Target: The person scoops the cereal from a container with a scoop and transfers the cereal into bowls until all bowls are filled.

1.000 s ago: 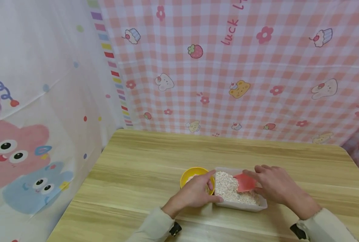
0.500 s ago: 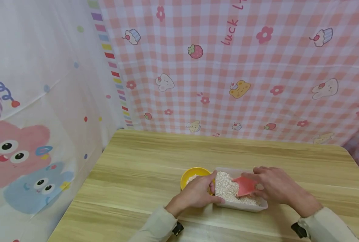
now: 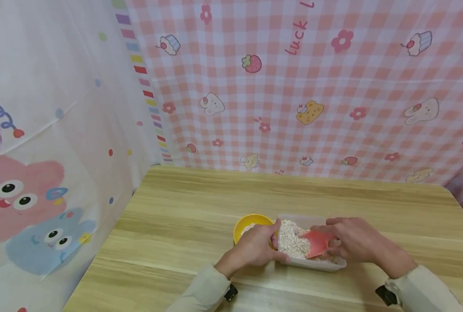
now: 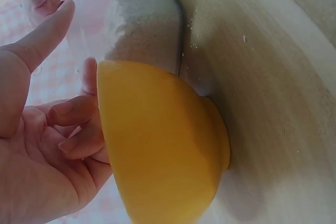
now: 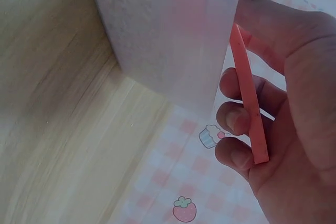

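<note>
R hand (image 3: 356,240) holds the red scoop (image 3: 318,243): handle lies across the curled fingers, thumb on top, prob. for tilt ctrl. The blade sits ahead of those fingers, angled into the oat flakes (image 3: 291,239), presumably to load.

L hand (image 3: 251,247) grips the near end of the white container (image 3: 313,264), thumb and index spread to opp. corners; this likely braces the box vs. scoop push. Container stands on the table (image 3: 184,199) betw. both hands.

Yellow bowl (image 4: 163,140) stands upright under the L palm, w/ some flakes inside; adj. placement presumably keeps the transfer short. Remaining L fingers curl at its rim; firm contact cannot be confirmed. Stray crumbs (image 4: 193,38) lie on the table beyond the L fingers.
</note>
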Demonstrator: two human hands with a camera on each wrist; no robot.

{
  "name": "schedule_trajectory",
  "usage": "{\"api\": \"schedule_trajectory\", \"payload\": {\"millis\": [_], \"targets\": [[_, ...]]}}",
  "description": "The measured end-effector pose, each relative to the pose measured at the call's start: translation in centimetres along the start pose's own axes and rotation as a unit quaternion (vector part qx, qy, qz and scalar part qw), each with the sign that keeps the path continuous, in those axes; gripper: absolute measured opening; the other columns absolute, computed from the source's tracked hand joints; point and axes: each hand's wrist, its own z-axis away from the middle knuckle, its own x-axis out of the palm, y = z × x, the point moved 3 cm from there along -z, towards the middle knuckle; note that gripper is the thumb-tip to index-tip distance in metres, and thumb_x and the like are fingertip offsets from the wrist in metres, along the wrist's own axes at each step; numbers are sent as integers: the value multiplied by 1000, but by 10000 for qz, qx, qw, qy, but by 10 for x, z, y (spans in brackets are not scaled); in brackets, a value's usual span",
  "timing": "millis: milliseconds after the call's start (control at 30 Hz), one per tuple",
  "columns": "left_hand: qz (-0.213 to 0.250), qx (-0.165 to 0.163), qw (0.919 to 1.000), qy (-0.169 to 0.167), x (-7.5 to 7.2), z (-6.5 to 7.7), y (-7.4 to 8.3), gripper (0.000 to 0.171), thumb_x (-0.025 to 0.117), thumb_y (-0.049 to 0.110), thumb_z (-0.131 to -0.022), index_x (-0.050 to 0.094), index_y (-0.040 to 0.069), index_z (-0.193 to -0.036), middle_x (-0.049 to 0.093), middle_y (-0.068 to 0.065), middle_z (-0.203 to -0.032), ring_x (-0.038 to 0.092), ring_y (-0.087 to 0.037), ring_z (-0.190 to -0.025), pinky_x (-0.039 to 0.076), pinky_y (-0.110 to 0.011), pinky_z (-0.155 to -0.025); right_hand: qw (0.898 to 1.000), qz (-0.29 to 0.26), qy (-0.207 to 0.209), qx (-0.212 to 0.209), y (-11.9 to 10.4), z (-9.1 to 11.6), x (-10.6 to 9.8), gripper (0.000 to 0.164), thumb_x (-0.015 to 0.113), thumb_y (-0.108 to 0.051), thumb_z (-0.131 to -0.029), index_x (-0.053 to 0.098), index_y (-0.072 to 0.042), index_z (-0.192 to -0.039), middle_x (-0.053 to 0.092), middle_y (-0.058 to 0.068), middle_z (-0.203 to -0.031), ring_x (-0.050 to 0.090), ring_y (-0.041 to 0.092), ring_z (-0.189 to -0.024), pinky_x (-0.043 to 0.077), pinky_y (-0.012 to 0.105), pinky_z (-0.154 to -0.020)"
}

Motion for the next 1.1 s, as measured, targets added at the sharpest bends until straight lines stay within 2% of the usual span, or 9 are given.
{"api": "schedule_trajectory", "payload": {"millis": [233, 300, 333, 467, 567, 733, 933, 1100], "targets": [[-21, 17, 10000, 4, -1, 0, 1, 98, 84, 44, -76, 35, 8, -154, 53, 15, -74, 42, -2, -59, 37, -17, -59, 9992, -368, -130, -74, -2, -4, 2, 56, 85, -37, -75, 69, -23, -126, 70, 12, -114, 68, 26, -92, 54, 48, -74], [-41, 27, 10000, 9, -2, 1, 1, 98, 84, 44, -76, 35, 8, -153, 52, 15, -74, 42, -2, -59, 37, -17, -59, 9991, -409, -93, -118, -3, -5, 3, 55, 84, -36, -75, 69, -22, -126, 71, 7, -110, 66, 19, -87, 53, 43, -70], [-42, 32, 10000, 12, -2, 1, 1, 98, 84, 44, -76, 35, 8, -153, 52, 15, -74, 41, -2, -59, 37, -18, -60, 9989, -444, -79, -132, -4, -6, 3, 55, 84, -35, -75, 70, -21, -126, 72, 6, -111, 67, 21, -90, 54, 44, -72], [-126, 27, 9999, 19, -2, 1, 2, 99, 84, 45, -75, 36, 7, -153, 52, 16, -73, 41, -1, -59, 37, -17, -60, 9974, -650, 62, -313, -7, -8, 6, 52, 85, -31, -76, 70, -22, -125, 69, -7, -96, 57, 5, -75, 48, 29, -62], [-172, 24, 9998, 16, -2, 0, 2, 99, 84, 46, -75, 36, 7, -153, 52, 17, -73, 41, -1, -59, 37, -17, -60, 9958, -781, 170, -446, -9, -8, 9, 50, 85, -32, -77, 69, -24, -124, 66, -12, -92, 48, -1, -69, 42, 23, -58], [-163, -2, 9999, 9, -2, 0, 0, 98, 84, 45, -75, 36, 8, -153, 52, 17, -72, 41, -1, -58, 37, -17, -59, 9959, -785, 207, -394, -10, -7, 11, 48, 84, -35, -78, 69, -22, -123, 69, -10, -97, 49, -2, -72, 42, 24, -59], [-152, -15, 9999, -15, 0, -3, -1, 97, 85, 44, -75, 37, 9, -153, 52, 18, -71, 41, -1, -57, 36, -17, -56, 9962, -835, 140, -201, -9, -4, 13, 52, 81, -39, -81, 69, -14, -125, 66, -13, -92, 46, -4, -66, 41, 23, -57], [-163, -59, 9998, -25, 0, -3, -1, 98, 85, 45, -74, 37, 10, -153, 52, 17, -70, 41, -2, -57, 35, -18, -55, 9964, -810, 196, -158, -10, -3, 13, 54, 80, -41, -81, 69, -11, -124, 71, -5, -102, 51, -4, -71, 46, 26, -61]]}}
